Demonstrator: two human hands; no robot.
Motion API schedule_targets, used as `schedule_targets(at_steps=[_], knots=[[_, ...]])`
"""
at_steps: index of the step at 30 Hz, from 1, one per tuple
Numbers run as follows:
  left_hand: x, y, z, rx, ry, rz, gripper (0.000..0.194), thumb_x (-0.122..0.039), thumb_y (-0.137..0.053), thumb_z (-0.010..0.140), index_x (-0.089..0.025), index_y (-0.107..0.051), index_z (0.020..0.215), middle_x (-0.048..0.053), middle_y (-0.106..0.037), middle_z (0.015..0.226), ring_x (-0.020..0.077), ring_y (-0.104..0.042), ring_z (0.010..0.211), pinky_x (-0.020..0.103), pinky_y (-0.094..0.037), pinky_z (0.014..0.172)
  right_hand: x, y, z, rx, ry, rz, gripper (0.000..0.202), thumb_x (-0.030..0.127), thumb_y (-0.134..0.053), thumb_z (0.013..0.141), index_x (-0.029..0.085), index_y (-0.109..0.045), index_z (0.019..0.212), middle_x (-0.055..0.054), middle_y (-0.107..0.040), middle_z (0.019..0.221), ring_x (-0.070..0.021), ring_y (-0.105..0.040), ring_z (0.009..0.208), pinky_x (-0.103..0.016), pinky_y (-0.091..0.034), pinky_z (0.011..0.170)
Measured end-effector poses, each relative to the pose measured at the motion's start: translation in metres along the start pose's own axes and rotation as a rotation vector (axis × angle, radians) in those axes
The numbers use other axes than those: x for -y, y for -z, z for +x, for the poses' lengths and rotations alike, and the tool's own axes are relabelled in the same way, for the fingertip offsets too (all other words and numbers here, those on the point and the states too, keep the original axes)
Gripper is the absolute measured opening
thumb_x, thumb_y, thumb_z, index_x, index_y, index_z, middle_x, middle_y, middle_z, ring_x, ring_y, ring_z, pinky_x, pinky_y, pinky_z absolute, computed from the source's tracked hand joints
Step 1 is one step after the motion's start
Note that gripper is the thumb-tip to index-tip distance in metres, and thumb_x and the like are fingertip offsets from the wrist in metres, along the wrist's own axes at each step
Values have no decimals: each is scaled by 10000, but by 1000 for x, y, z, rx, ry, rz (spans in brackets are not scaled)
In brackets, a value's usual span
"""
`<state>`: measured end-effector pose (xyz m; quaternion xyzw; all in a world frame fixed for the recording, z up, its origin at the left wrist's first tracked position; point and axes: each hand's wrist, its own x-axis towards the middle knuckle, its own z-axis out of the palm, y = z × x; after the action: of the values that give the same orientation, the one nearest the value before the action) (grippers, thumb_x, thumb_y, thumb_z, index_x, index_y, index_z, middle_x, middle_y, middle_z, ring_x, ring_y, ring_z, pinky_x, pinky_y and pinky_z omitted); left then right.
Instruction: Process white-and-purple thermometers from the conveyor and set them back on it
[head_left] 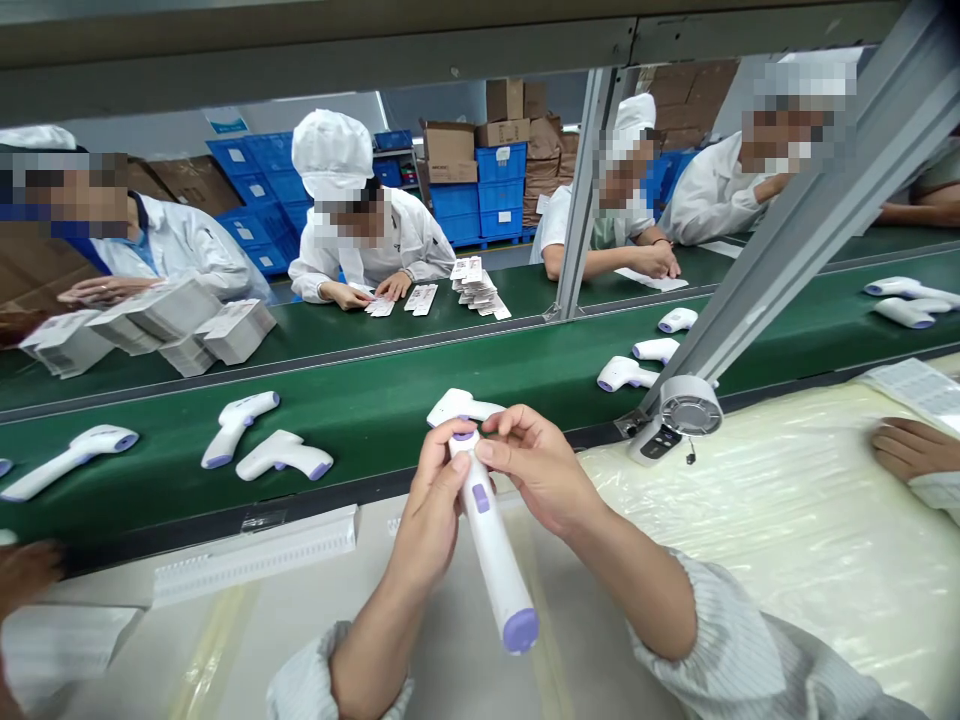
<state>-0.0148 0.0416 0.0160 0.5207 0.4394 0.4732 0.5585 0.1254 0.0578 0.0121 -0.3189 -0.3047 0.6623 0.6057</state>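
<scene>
A white infrared thermometer [491, 545] with a purple trigger and purple end cap is held over the near table, its handle slanting down toward me. My left hand [431, 510] is closed around its head from the left side. On the other side, my right hand [544, 465] has thumb and fingers pinched at the head end; whether a small piece sits between those fingertips I cannot tell. Just beyond my hands another white thermometer [455, 405] lies on the green conveyor belt [390, 400], partly hidden by my fingers.
More thermometers [285, 455] lie along the belt on both sides. A slanted metal post [780, 220] rises at right, with a small fan [686, 405] at its foot. Label sheets [255, 550] lie on the table's edge. Co-workers sit opposite by card stacks [240, 330]; other people's hands [911, 455] show at both sides.
</scene>
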Motion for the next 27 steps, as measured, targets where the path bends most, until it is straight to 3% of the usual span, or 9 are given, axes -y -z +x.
schedule_targets(at_steps=[3, 5, 9, 12, 14, 16, 21, 24, 27], knots=[[-9, 8, 4, 16, -174, -132, 340, -532, -652, 893, -316, -528, 1125, 35, -597, 1089, 212, -633, 887, 314, -561, 663, 5, 2, -1, 31, -121, 54, 433, 391, -930, 575, 210, -602, 793, 19, -605, 805, -118, -573, 696, -220, -482, 572], [-13, 16, 8, -105, -370, -123, 278, -480, -654, 918, -332, -534, 1122, 28, -584, 1140, 212, -639, 962, 321, -586, 707, 9, 1, -6, 162, -214, -44, 432, 455, -884, 653, 212, -629, 903, -4, -632, 921, -131, -618, 764, -224, -517, 593], [-12, 41, 20, -320, -554, 342, 329, -452, -598, 964, -336, -557, 1270, 66, -535, 1336, 250, -552, 1248, 403, -539, 988, 9, 5, -2, 391, -238, -486, 432, 370, -674, 871, 265, -580, 1280, -18, -640, 997, -145, -637, 719, -258, -528, 568], [-8, 65, 29, -338, -412, 763, 632, -507, -609, 933, -335, -416, 1510, 121, -347, 1589, 338, -359, 1468, 484, -468, 1085, 2, 34, 24, 139, 111, -967, 390, 267, -476, 978, 236, -584, 1351, -71, -662, 1071, -189, -652, 906, -338, -562, 806], [-6, 77, 31, -392, -331, 810, 690, -515, -611, 913, -322, -387, 1536, 137, -343, 1606, 351, -413, 1444, 487, -497, 1037, -3, 63, 44, -127, 312, -1330, 432, 187, -424, 978, 190, -590, 1376, -154, -624, 1271, -254, -594, 1180, -408, -500, 1020], [-4, 85, 32, -386, -288, 785, 596, -498, -559, 921, -262, -481, 1463, 156, -503, 1493, 329, -540, 1336, 471, -523, 988, -7, 90, 60, -319, 288, -1535, 479, 113, -422, 929, 115, -594, 1376, -234, -596, 1310, -326, -557, 1242, -489, -460, 1064], [-1, 95, 35, -241, -211, 852, 348, -424, -567, 885, -228, -716, 1130, 101, -701, 1223, 271, -661, 1131, 376, -562, 866, -9, 110, 64, -398, 227, -1745, 494, 153, -532, 880, 117, -601, 1368, -290, -471, 1477, -488, -388, 1366, -678, -387, 1026], [-8, 106, 33, -351, -191, 853, 383, -442, -557, 876, -205, -711, 1134, 110, -694, 1227, 287, -647, 1154, 400, -551, 910, -1, 82, 44, -139, 312, -1717, 402, 157, -561, 889, 134, -670, 1276, -214, -582, 1387, -358, -560, 1219, -454, -461, 996], [-17, 119, 30, -475, -166, 837, 420, -459, -571, 860, -190, -703, 1154, 109, -703, 1212, 296, -643, 1176, 394, -548, 915, 1, 45, 25, 298, 71, -1539, 220, 163, -611, 878, 200, -744, 1049, -75, -742, 1048, -214, -676, 899, -291, -477, 785]])
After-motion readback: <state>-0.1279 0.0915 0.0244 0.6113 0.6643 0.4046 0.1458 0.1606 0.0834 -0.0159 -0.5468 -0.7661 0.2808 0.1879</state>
